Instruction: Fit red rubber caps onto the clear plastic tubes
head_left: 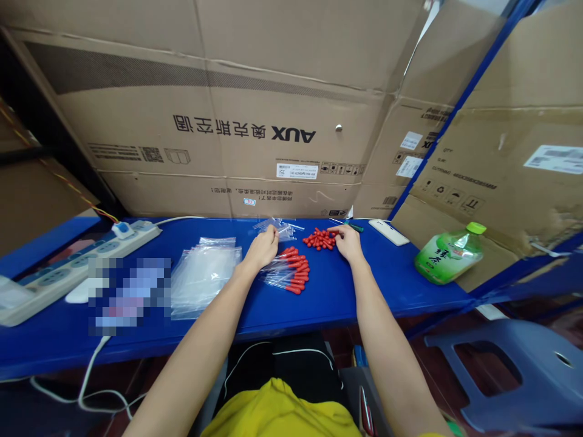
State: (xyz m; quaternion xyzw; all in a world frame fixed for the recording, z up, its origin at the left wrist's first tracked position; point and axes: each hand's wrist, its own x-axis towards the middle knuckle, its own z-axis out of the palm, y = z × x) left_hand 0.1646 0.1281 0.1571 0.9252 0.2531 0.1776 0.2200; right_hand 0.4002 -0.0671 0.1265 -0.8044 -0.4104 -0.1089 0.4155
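At the pile of loose clear tubes near the back of the table, my left hand is closed in a pinch on a tube, largely hidden by the fingers. My right hand reaches the right edge of a heap of small red rubber bulbs, thumb and forefinger closed on one bulb. Between my forearms lie several droppers, clear tubes with red bulbs on their ends, fanned out with bulbs to the right. My left wrist partly covers their tube ends.
Left of the droppers lies a stack of clear zip bags. Beyond it are a blurred-out phone and a power strip. A screwdriver, a white strip-shaped device and a green tea bottle lie rightward. Cardboard walls the back.
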